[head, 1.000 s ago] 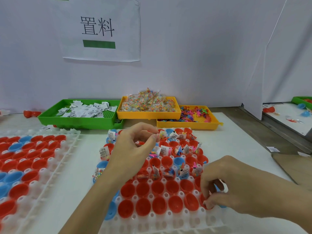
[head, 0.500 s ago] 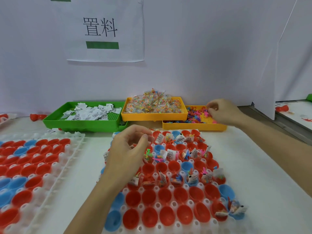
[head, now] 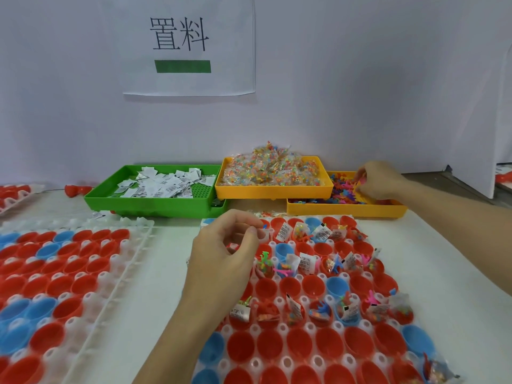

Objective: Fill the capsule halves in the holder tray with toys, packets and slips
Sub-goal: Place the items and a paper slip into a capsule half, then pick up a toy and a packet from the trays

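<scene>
At the far left of the table lies a second holder tray (head: 69,273) of empty red and blue capsule halves, well apart from your work. Behind it, the green bin (head: 155,206) holds the paper slips (head: 166,184). Your left hand (head: 221,261) hovers over the left edge of the holder tray (head: 279,300) you are filling, fingers curled with thumb and forefinger drawn together; something small may be pinched there, but you cannot tell from this view. Under and just right of it, two rows of capsule halves (head: 304,339) already carry toys, packets and slips, while the row between them and the near rows stand bare. Further back sits the orange bin (head: 274,191) heaped with sealed packets (head: 271,167), resting partly over the lower yellow bin (head: 346,209). Your right hand (head: 379,181) is down in that yellow bin, fingers curled among the loose plastic toys (head: 343,188); whether one is caught is hidden. The empty halves lie toward you and left of that hand, so it must travel back down the tray's long axis; your left hand is much nearer them.
</scene>
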